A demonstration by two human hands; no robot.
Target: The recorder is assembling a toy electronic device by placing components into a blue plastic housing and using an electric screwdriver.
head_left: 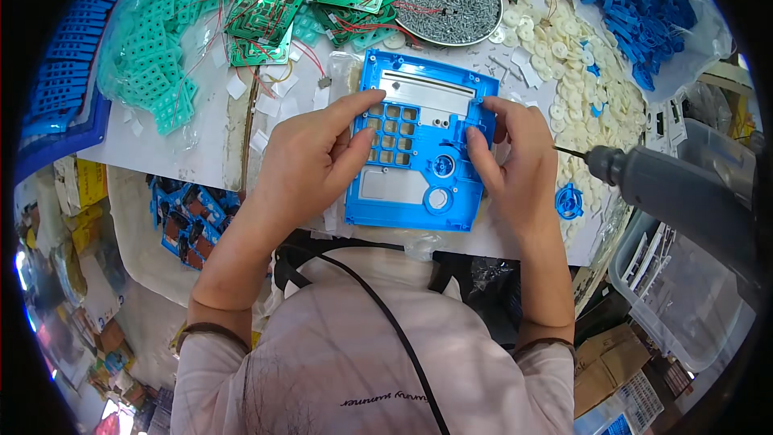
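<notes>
A bright blue plastic panel [419,145] lies flat at the near edge of the white surface [201,145], directly in front of us, its inner side up: a long pale window slot runs across its top, a grid of small square openings fills its middle left, and two round openings sit lower right beside a rectangular recess. Our left hand [310,165] rests on the panel's left side, fingers [362,105] loosely spread, the forefinger stretched along the upper rim of the grid and the thumb pressing down on the square openings. Our right hand [519,161] lies on the right edge, fingers gently curled and close together, the thumb [481,153] pushing against the raised ribs beside the round opening; neither hand lifts the panel. Just right of that hand, a grey power screwdriver [676,193] hangs with its bit pointing toward our knuckles. Beyond the panel lie green circuit boards [266,16] with red wires, a round dish of screws [451,0], a heap of cream discs [564,56], teal rubber keypads [153,64] at far left, and blue plastic parts [644,20] in a clear bag.
</notes>
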